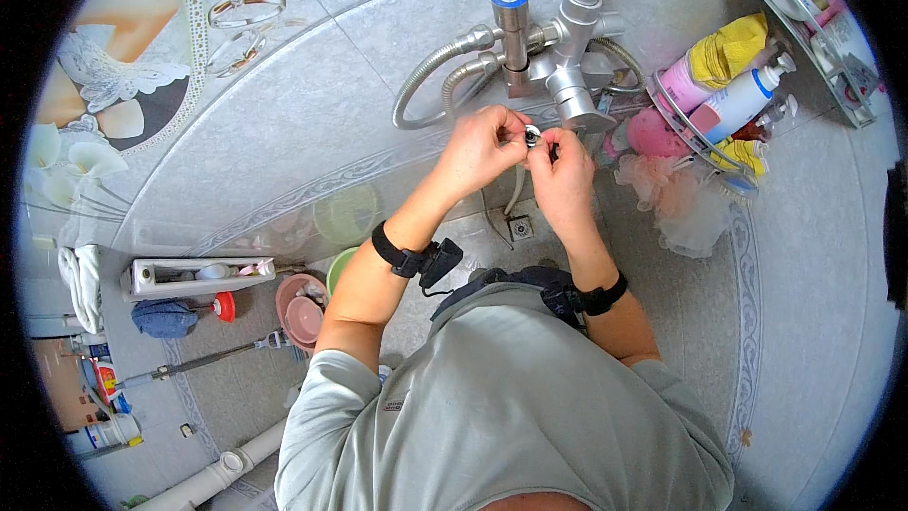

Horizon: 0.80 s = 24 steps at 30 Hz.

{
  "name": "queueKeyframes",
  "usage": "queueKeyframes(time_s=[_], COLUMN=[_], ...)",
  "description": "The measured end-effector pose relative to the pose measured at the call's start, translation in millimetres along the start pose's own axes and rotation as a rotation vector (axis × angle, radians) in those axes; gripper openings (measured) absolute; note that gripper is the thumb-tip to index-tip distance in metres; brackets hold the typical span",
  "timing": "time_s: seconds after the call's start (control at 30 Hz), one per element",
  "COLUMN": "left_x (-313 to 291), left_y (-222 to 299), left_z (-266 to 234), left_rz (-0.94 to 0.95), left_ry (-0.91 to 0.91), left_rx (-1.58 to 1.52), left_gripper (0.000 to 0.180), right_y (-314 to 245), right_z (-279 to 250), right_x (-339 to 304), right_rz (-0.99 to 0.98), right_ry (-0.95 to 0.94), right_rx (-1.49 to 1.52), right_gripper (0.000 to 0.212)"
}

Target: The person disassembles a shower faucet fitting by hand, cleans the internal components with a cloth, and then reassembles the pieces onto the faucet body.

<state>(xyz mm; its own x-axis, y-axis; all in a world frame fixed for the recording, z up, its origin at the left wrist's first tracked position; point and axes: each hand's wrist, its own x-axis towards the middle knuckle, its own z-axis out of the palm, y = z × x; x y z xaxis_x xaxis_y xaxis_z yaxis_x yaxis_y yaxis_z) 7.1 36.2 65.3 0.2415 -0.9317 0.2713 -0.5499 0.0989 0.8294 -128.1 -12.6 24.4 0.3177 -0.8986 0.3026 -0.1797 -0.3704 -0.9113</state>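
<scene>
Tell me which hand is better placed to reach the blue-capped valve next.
Probably the left hand: it appears below the blue-capped valve, while the right hand is farther right, below the silver pipe joint. Both pinch the small part, so the right would have to hold it alone.

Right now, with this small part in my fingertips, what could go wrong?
The small silver-and-black part, pinched between your left hand and right hand, could slip and perhaps drop toward the floor drain below. Swinging your right hand outward might also catch the white mesh bath puff or knock the pump bottle.
</scene>
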Motion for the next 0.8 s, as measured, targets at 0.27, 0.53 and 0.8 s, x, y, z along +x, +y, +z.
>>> queueKeyframes(time_s=[0.27,0.53,0.8], left_x=[8,4,-1], left_y=[7,15,4], left_z=[-9,-11,-9], left_rz=[-0.106,-0.153,-0.005], left_ry=[-0.106,-0.168,-0.132], left_rx=[0.055,-0.134,-0.017], left_gripper=[0.017,0.015,0.014], right_y=[-16,-7,17], right_z=[-3,-6,-3], right_x=[-2,-6,-5], right_rz=[0.137,0.112,-0.086], right_ry=[-0.029,-0.049,-0.063], right_rx=[0.095,0.179,0.151], right_gripper=[0.011,0.011,0.009])
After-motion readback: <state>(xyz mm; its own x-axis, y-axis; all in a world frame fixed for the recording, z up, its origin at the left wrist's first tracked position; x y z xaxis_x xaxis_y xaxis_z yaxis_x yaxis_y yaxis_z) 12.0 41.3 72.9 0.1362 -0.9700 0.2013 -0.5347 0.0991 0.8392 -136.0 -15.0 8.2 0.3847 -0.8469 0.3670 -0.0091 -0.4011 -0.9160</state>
